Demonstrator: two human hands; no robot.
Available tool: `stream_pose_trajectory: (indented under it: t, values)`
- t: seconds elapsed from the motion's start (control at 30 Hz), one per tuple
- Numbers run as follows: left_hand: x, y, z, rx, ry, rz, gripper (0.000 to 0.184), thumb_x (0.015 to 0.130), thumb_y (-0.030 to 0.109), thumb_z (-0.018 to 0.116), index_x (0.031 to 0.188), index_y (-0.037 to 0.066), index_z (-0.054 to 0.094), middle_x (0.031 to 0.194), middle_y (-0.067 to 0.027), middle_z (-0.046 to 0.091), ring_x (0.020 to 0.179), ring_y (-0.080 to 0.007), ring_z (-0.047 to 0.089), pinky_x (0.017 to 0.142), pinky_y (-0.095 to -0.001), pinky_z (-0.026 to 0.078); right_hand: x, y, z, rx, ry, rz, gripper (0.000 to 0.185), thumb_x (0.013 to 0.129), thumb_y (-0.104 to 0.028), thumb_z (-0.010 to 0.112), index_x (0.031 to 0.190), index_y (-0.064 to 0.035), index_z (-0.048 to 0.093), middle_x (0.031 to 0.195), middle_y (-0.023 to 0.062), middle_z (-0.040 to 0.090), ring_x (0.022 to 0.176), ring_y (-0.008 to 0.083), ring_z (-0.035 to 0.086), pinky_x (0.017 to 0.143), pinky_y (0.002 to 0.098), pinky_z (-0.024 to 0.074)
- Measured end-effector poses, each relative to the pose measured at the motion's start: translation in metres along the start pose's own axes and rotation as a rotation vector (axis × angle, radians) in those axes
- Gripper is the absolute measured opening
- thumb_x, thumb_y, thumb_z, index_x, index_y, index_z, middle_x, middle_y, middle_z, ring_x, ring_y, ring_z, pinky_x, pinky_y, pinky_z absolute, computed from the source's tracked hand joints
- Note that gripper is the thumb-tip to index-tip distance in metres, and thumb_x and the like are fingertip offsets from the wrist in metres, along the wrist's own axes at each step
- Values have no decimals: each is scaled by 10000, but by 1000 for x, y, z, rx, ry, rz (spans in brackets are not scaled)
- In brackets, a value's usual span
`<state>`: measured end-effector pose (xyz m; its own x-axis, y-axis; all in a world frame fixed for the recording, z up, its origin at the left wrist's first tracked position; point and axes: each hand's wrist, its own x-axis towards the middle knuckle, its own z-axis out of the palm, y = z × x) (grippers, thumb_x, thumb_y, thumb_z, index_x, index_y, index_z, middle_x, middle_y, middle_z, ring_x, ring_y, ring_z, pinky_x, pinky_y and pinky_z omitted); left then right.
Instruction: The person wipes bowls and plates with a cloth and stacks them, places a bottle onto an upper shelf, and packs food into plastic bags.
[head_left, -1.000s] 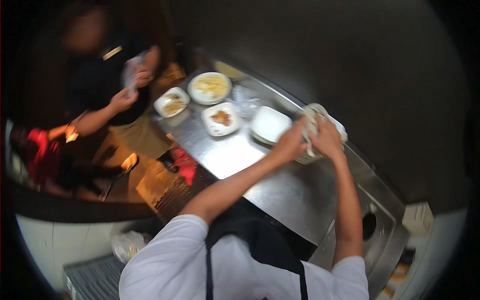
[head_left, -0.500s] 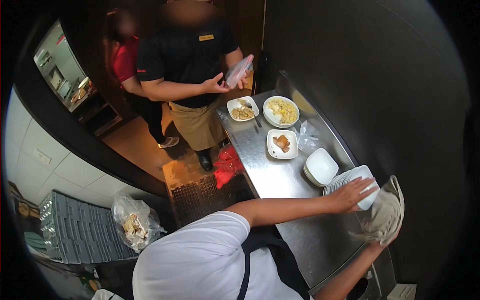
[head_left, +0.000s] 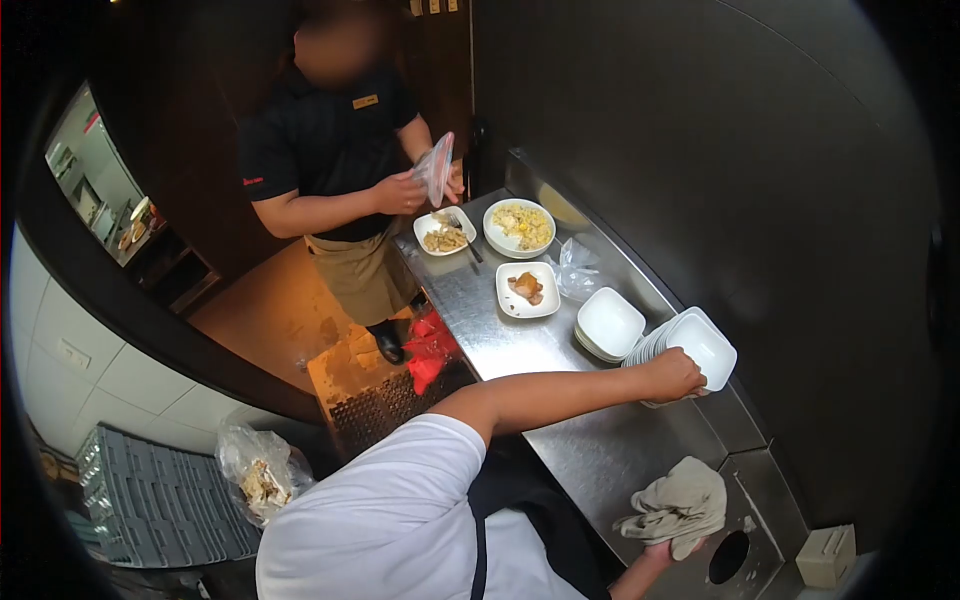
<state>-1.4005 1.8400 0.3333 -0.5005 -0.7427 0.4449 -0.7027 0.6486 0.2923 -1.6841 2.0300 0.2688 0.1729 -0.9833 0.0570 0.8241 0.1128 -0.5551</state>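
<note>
My left hand point(head_left: 675, 376) has its fingers closed at the near edge of a square white bowl point(head_left: 708, 345), the top one of a tall leaning stack. The rest of that stack lies partly behind my hand. A bunched beige cloth point(head_left: 680, 500) is in my right hand point(head_left: 662, 556), over the near end of the steel counter point(head_left: 590, 450). Much of that hand is hidden under the cloth. Left of the tall stack stands a shorter stack of white bowls point(head_left: 610, 322).
Farther along are a plate of meat point(head_left: 527, 288), a bowl of yellow food point(head_left: 520, 227), a dish with a fork point(head_left: 445, 232) and a clear bag point(head_left: 578, 270). Across the counter a person point(head_left: 335, 160) handles a plastic bag point(head_left: 436, 170). A round hole point(head_left: 729, 557) lies near my right hand.
My left hand's spread fingers have closed at the top bowl's edge. My right hand has brought the cloth away from the stack, toward me. A second person in red has left view.
</note>
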Motion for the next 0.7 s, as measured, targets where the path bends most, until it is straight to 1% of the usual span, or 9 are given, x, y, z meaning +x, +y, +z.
stream_pose_trajectory:
  t: [0.03,0.17,0.27,0.4,0.47,0.53,0.57,0.63,0.7]
  values:
    - [1,4,-11,-57,-10,-12,260,943,348,617,906,107,707,818,-157,695,818,-334,692,748,-469,512,2,3,13,32,-91,69,649,995,-506,413,1458,-53,458,1456,175,507,1309,378,497,1111,579,382]
    - [2,8,-24,-273,139,-39,290,971,331,589,897,67,684,779,-217,678,780,-395,674,703,-515,496,13,7,33,81,-7,9,645,1005,-495,397,1464,-45,448,1464,174,495,1313,388,496,1104,581,395]
    - [7,25,-43,-387,345,-182,343,992,347,567,875,38,661,783,-233,657,793,-419,659,693,-517,473,34,4,82,60,292,-235,616,1030,-466,373,1479,-47,421,1457,178,490,1298,374,509,1088,556,424]
    - [-3,89,-94,-690,446,-355,366,1020,342,530,903,1,590,774,-246,610,716,-433,582,667,-461,454,70,40,75,-461,88,-501,573,1044,-382,402,1483,-14,378,1445,189,476,1309,337,504,1073,479,446]
    - [-15,119,-85,-890,541,-219,341,1025,296,541,890,-17,551,728,-227,566,633,-375,528,624,-442,421,96,57,123,-823,154,-676,553,1007,-322,503,1452,-3,430,1447,181,487,1304,307,512,1074,448,437]
    - [-25,131,-93,-913,685,-159,290,1026,245,551,898,-15,560,702,-207,544,618,-340,536,600,-413,415,124,52,152,-912,110,-736,541,969,-262,604,1421,9,482,1448,173,498,1300,277,520,1074,416,428]
    - [-32,131,-107,-865,594,-188,274,1025,232,555,910,-16,572,702,-202,547,622,-332,552,597,-404,420,142,34,149,-893,-22,-729,467,977,-233,594,1371,11,540,1390,158,561,1240,259,579,1032,392,471]
    - [-50,134,-133,-776,404,-257,243,1022,205,562,935,-19,594,702,-193,552,629,-315,583,592,-386,429,168,12,173,-551,40,-505,399,995,-225,559,1314,14,578,1290,125,623,1118,208,639,924,340,537]
    - [-58,139,-136,-702,504,-130,229,1020,196,569,961,-20,614,702,-181,557,627,-297,600,588,-382,431,183,-4,199,-402,-48,-322,386,1025,-263,515,1297,2,585,1252,117,633,1084,214,644,921,344,544]
